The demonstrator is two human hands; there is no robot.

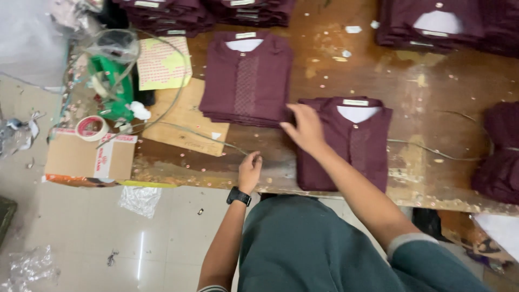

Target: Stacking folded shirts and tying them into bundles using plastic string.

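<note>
Nearest the lens, a dark green garment [324, 249] on the person's own body, both forearms reaching up out of it toward a worn wooden table [432, 81].

Left hand [250, 170], black watch [238, 196] on the wrist, at the table's front edge: fingers curled in on themselves, seemingly around a thin cord [205, 135], though cannot tell for sure that anything is pinched. Probably bunched that way to gather the cord off the work surface.

Right hand [306, 128] a little farther in, fingers spread and flat, pressing on the left shoulder of a folded maroon shirt [348, 146] lying alone near the front edge, white card showing at the collar. Palm down and released rather than gripping, apparently steadying the fold or nudging it square.

Just beyond and to the left, touching distance from those fingertips, a low stack of identical maroon shirts [246, 78], collars all facing away, edges aligned.

Left again: an open-topped cardboard box [89, 157] hanging off the table corner, contents hidden, a roll of tape [92, 128] resting on top. Behind it a green tape dispenser [111, 86], a yellow printed sheet [162, 62], a cardboard sheet [186, 116].

Farthest back, more maroon stacks [167, 16] along the rear edge, another pile [438, 24] at right, one more bundle [500, 151] at the right margin. Crumpled plastic wrap [139, 199] on the tiled floor below.
</note>
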